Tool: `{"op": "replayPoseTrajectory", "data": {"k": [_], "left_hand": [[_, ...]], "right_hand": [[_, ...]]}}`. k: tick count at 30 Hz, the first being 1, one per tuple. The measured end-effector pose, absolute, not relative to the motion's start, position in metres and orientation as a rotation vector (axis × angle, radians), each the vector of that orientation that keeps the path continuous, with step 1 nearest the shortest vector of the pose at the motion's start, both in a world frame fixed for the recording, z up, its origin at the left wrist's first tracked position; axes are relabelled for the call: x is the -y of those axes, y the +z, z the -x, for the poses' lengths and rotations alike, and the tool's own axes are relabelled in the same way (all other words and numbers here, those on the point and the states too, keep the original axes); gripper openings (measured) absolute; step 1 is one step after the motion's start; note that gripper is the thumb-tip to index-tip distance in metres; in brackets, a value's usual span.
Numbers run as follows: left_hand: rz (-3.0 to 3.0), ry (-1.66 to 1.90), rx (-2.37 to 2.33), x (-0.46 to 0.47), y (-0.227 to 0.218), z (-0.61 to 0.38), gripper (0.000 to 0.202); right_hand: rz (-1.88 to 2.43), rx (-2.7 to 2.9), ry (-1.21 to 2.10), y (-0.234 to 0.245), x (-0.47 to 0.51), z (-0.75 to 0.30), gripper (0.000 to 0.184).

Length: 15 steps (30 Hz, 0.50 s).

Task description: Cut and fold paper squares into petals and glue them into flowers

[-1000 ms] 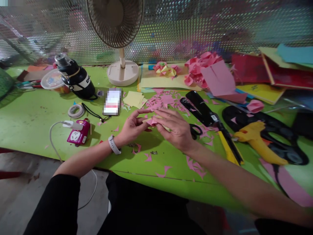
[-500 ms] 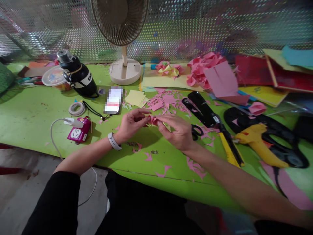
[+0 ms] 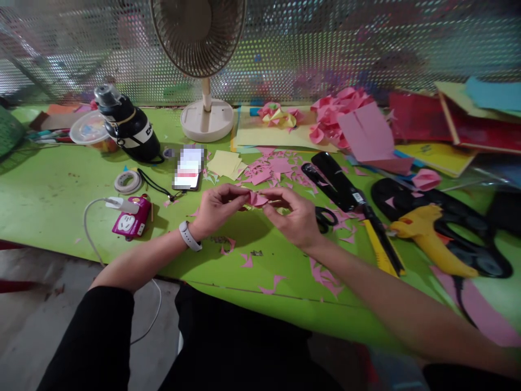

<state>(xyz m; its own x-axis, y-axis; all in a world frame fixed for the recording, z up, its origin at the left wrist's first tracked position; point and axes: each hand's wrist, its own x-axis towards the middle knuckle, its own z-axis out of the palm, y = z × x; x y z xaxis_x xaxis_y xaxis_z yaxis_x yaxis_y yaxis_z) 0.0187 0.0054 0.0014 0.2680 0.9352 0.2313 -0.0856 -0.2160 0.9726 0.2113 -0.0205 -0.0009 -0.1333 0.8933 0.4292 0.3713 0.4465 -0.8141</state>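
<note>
Pink paper, pinched by the left hand and right hand, is over the table, between its front and back edges, ends partly covered, folds unclear. Near the back edge stands a fan, top cut off.

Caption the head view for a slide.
Left hand and right hand pinching pink paper above a green table strewn with pink scraps.

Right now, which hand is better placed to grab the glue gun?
Probably your right hand: it's nearer the glue gun; your left hand is farther. Both hold the pink paper, though.
</note>
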Motion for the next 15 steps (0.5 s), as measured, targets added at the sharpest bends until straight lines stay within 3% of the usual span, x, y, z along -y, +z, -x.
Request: {"op": "replayPoseTrajectory", "data": {"k": [4,7,15], "left_hand": [[-1.609,1.109,-0.794,-0.006,0.0,-0.018,0.031],[-1.867,1.15,-0.776,-0.008,-0.003,-0.014,0.025],[-2.536,0.96,-0.888,-0.004,-0.002,-0.007,0.03]], "right_hand": [[1.012,1.769,0.528,-0.006,0.017,-0.214,0.012],[0.989,1.78,0.458,-0.009,0.017,-0.214,0.011],[1.01,1.78,0.488,-0.003,0.02,-0.209,0.01]]}}
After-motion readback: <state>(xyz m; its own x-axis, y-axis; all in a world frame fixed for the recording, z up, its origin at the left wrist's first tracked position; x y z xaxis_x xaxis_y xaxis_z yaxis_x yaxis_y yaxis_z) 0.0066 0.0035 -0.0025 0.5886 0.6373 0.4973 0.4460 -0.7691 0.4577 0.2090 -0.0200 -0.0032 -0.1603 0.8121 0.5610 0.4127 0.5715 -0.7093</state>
